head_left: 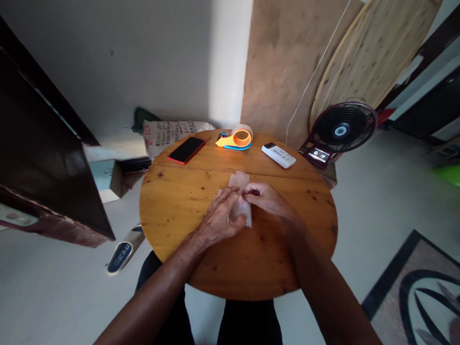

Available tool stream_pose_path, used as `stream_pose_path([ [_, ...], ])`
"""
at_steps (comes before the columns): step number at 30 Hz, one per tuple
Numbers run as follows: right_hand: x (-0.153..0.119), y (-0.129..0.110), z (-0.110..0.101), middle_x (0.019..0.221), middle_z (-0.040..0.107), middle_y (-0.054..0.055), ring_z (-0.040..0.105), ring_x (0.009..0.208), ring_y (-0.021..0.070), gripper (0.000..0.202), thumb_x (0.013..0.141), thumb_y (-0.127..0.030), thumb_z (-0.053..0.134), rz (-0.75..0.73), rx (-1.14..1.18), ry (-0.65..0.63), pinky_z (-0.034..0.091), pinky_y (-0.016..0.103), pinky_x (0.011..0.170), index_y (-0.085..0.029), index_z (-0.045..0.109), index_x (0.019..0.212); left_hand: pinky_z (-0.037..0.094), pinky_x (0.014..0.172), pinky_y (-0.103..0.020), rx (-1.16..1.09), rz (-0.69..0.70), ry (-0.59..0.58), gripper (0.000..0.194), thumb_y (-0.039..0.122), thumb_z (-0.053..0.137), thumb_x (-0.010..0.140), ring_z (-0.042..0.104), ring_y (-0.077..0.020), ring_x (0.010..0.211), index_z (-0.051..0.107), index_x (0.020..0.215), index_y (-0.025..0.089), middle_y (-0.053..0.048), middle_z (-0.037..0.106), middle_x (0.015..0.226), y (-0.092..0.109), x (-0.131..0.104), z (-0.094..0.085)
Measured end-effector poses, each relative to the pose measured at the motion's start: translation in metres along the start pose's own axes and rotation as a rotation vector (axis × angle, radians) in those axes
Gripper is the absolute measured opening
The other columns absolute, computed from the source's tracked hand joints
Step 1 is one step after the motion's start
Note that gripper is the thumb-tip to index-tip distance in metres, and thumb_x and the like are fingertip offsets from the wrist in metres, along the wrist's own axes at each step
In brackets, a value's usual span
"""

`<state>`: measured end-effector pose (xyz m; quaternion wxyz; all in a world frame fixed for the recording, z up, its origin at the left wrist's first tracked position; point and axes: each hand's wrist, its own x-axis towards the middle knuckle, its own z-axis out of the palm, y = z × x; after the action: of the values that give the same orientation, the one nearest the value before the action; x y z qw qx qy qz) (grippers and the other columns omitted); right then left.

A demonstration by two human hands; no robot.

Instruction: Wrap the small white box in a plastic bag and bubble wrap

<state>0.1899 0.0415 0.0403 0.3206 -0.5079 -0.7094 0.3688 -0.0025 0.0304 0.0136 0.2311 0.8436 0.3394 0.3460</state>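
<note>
"What big thing is seen?"

"A round wooden table [170, 205] is seen under both hands. Dark spots are dotted over its top."

"And what is set past the table's edge?"

"A dark fan [340, 131] is seen far beyond the right hand, out to the right. A sack with printed letters [178, 128] is seen beyond the left hand, close to the wall."

"How are the hands kept?"

"The left hand [222, 213] is laid over a pale packet [242, 208], and the packet is gripped by its thumb and fingers. The right hand [267, 197] is bent in, and its fingertips are pinched together on the packet's right side. Just which bit is nipped cannot be told."

"So where is the packet?"

"It is laid flat on the wood, right between the hands. Its far end is seen poking out past the fingers."

"What else is put on the top?"

"An orange tape holder [228, 140] is placed straight ahead of the hands. A red-edged phone [186, 150] is placed ahead of the left hand. A white remote [278, 155] is placed ahead of the right hand."
</note>
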Motion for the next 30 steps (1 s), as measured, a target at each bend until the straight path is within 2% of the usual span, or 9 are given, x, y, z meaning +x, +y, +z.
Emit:
stream_pose_path([
  [4, 0.004, 0.006, 0.007, 0.07, 0.062, 0.0, 0.053, 0.065, 0.0135, 0.021, 0.076, -0.035, 0.06, 0.023, 0.016, 0.044, 0.04, 0.025, 0.062, -0.015, 0.064, 0.075, 0.039, 0.102, -0.048, 0.086, 0.036, 0.01, 0.05, 0.024, 0.062, 0.073, 0.044, -0.0297, 0.12, 0.055, 0.122, 0.018, -0.013, 0.05, 0.125, 0.004, -0.002, -0.003],
  [9, 0.01, 0.017, 0.011, 0.07, 0.063, 0.0, 0.054, 0.065, 0.0125, 0.014, 0.074, -0.027, 0.057, 0.005, 0.012, 0.074, 0.041, 0.025, 0.062, -0.015, 0.065, 0.074, 0.04, 0.096, -0.046, 0.144, 0.058, 0.006, 0.044, 0.023, 0.061, 0.073, 0.046, -0.0285, 0.11, 0.062, 0.117, 0.018, -0.011, 0.05, 0.119, 0.007, -0.002, -0.007],
  [12, 0.011, 0.021, 0.008, 0.073, 0.064, 0.001, 0.057, 0.068, 0.013, 0.013, 0.073, -0.026, 0.058, 0.023, 0.025, 0.211, 0.044, 0.025, 0.064, -0.016, 0.066, 0.075, 0.041, 0.095, -0.046, 0.156, 0.073, 0.013, 0.039, 0.024, 0.061, 0.073, 0.047, -0.0285, 0.108, 0.065, 0.111, 0.017, -0.011, 0.052, 0.116, 0.007, -0.002, -0.007],
  [14, 0.011, 0.023, 0.002, 0.077, 0.065, 0.002, 0.057, 0.065, 0.0128, 0.016, 0.073, -0.028, 0.059, 0.114, 0.038, 0.338, 0.044, 0.024, 0.058, -0.016, 0.066, 0.081, 0.042, 0.094, -0.046, 0.167, 0.074, 0.023, 0.037, 0.023, 0.061, 0.072, 0.047, -0.0286, 0.107, 0.066, 0.109, 0.016, -0.012, 0.053, 0.116, 0.008, -0.002, -0.006],
  [16, 0.011, 0.025, -0.003, 0.081, 0.066, 0.003, 0.056, 0.055, 0.0107, 0.021, 0.075, -0.029, 0.06, 0.254, 0.043, 0.401, 0.041, 0.022, 0.047, -0.015, 0.065, 0.09, 0.042, 0.095, -0.046, 0.177, 0.073, 0.03, 0.036, 0.022, 0.061, 0.072, 0.049, -0.0282, 0.105, 0.066, 0.107, 0.015, -0.012, 0.053, 0.117, 0.008, -0.003, -0.007],
  [18, 0.011, 0.025, -0.005, 0.084, 0.067, 0.005, 0.054, 0.046, 0.0085, 0.025, 0.077, -0.027, 0.06, 0.371, 0.064, 0.389, 0.035, 0.021, 0.038, -0.014, 0.063, 0.097, 0.041, 0.098, -0.047, 0.181, 0.079, 0.039, 0.036, 0.022, 0.061, 0.072, 0.05, -0.0277, 0.104, 0.066, 0.106, 0.015, -0.011, 0.053, 0.118, 0.009, -0.004, -0.007],
  [20, 0.011, 0.025, -0.004, 0.084, 0.068, 0.006, 0.052, 0.041, 0.0074, 0.023, 0.078, -0.024, 0.06, 0.423, 0.11, 0.362, 0.031, 0.02, 0.033, -0.013, 0.062, 0.098, 0.041, 0.1, -0.047, 0.178, 0.083, 0.044, 0.035, 0.023, 0.061, 0.073, 0.052, -0.027, 0.104, 0.066, 0.106, 0.016, -0.011, 0.053, 0.119, 0.009, -0.004, -0.007],
  [26, 0.015, 0.018, 0.006, 0.057, 0.06, -0.002, 0.045, 0.034, 0.0065, 0.019, 0.078, -0.02, 0.062, 0.455, 0.24, 0.351, 0.027, 0.019, 0.028, -0.011, 0.062, 0.094, 0.049, 0.095, -0.041, 0.107, 0.078, 0.025, 0.037, 0.021, 0.061, 0.073, 0.054, -0.0257, 0.108, 0.064, 0.109, 0.017, -0.011, 0.051, 0.122, 0.006, -0.005, -0.005],
  [30, 0.015, 0.018, 0.005, 0.057, 0.059, -0.004, 0.042, 0.032, 0.0052, 0.015, 0.078, -0.02, 0.064, 0.45, 0.275, 0.357, 0.026, 0.019, 0.027, -0.012, 0.062, 0.091, 0.051, 0.093, -0.041, 0.069, 0.068, 0.039, 0.039, 0.021, 0.062, 0.071, 0.055, -0.0251, 0.107, 0.063, 0.11, 0.016, -0.012, 0.051, 0.119, 0.005, -0.006, -0.003],
])
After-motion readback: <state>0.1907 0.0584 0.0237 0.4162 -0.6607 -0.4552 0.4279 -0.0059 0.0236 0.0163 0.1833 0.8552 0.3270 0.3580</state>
